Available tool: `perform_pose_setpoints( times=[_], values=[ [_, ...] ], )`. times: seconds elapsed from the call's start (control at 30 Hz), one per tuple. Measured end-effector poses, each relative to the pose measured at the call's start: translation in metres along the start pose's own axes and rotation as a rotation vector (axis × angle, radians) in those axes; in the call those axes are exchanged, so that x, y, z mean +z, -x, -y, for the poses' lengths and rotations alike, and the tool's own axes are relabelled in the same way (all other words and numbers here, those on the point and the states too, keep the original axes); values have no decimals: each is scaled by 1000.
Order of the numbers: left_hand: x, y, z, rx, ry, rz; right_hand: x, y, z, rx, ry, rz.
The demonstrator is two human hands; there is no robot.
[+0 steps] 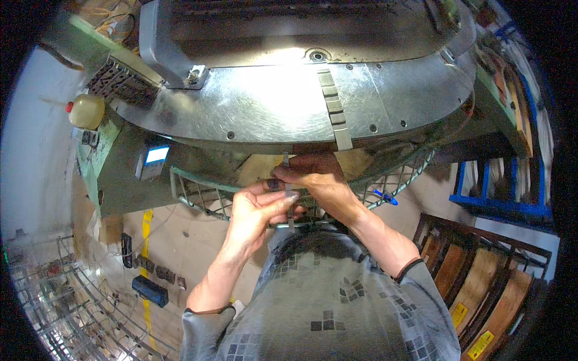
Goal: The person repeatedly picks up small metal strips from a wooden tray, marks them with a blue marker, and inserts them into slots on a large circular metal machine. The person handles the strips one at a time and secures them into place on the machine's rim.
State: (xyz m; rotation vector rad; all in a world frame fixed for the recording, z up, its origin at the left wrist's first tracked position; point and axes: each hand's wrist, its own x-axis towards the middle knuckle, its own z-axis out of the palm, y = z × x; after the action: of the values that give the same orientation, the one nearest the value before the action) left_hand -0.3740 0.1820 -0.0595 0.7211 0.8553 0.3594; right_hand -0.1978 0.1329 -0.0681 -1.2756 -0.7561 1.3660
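Observation:
In front of the machine's metal edge, both hands meet on a narrow grey strip that hangs roughly upright. My left hand pinches its middle between thumb and fingers. Higher up, my right hand has its fingers closed on the strip near the top, partly covering it. A dark band or patch shows at a finger beside the strip. Above my right hand, a row of small flat metal pieces runs down the shiny curved metal table to its front edge.
A green wire basket curves beneath the table edge. On the left are a small lit display and a yellowish bottle with a red tip. Blue racking and a rack of wooden boards stand on the right.

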Motion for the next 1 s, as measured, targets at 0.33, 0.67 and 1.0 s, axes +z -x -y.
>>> perform_pose_setpoints(
  times=[0.33, 0.67, 1.0],
  values=[
    [-13, -11, 0, 57, 8, 152, 8, 13, 2, 14, 171, -187],
    [-24, 4, 11, 48, 105, 248, 8, 27, 2, 51, 221, -207],
    [-30, 14, 12, 12, 107, 202, 15, 24, 12, 46, 20, -224]
  ],
)
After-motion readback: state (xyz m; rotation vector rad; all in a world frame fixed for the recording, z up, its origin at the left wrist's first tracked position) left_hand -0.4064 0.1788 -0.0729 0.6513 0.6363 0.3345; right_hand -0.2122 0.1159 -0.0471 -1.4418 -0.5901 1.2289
